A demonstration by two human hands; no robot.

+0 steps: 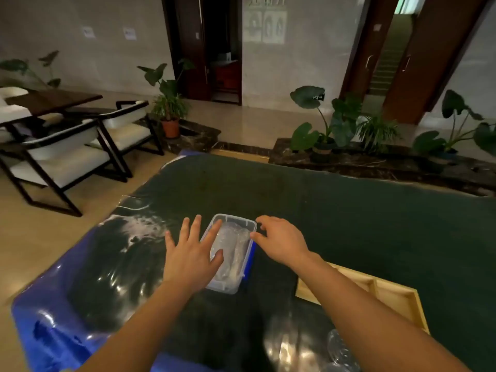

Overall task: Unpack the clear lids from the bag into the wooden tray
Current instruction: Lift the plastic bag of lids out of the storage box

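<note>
A clear plastic box (pixel 243 223) sits on the dark green table (pixel 349 210), with a crinkled clear bag of lids (pixel 232 251) inside it. My left hand (pixel 192 253) lies flat with fingers spread over the box's left side, thumb on the bag. On the box's right rim rest the fingertips of my right hand (pixel 281 238), loosely curled. The wooden tray (pixel 389 296) with dividers lies to the right, partly hidden by my right forearm. A few clear lids (pixel 339 350) show at the bottom edge.
Shiny plastic sheeting over blue cloth (pixel 53 318) covers the table's left part. Chairs (pixel 67 151) and a dark table stand at left on the floor. Potted plants (pixel 169 108) line a stone ledge beyond the table.
</note>
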